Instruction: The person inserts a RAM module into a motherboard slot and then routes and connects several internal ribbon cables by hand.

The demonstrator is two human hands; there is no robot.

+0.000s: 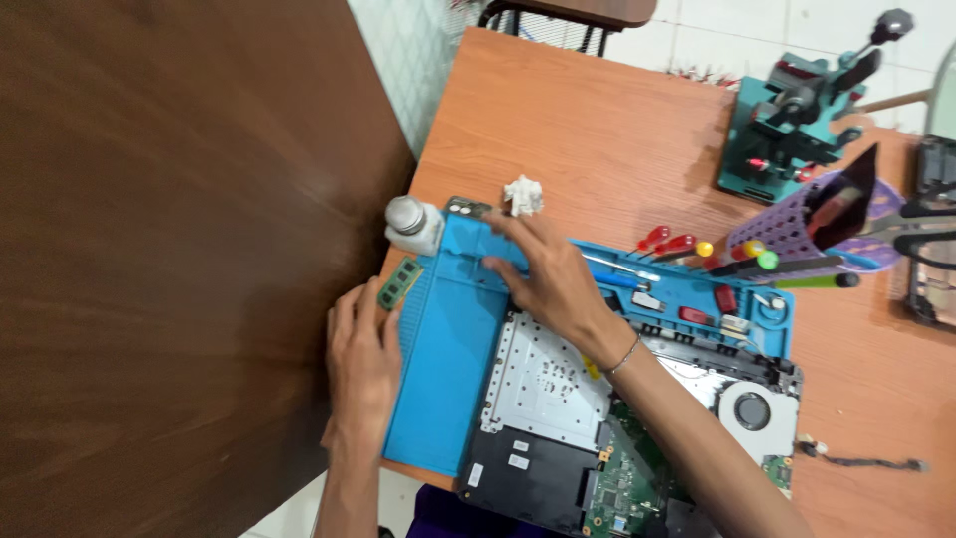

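We see the left hand (360, 364) pinching a green memory module (399, 283) at the left edge of the blue mat (448, 359). The right hand (553, 279) lies flat and open on the mat's far part, near a white bottle (411, 225). An opened laptop (558, 418) rests on the counter (588, 130).

Even, bright, diffuse light with no hard shadows. Broad soft sheen on the dark brown panel (169, 269) from 8 to 11 o'clock. White tiles toward 1 o'clock near overexposed. Frame tilted, with slight motion blur throughout; the teal fixture (797, 125) and purple basket (797, 234) at 2 o'clock are softest. Orange worktop (588, 130) grain smeared.
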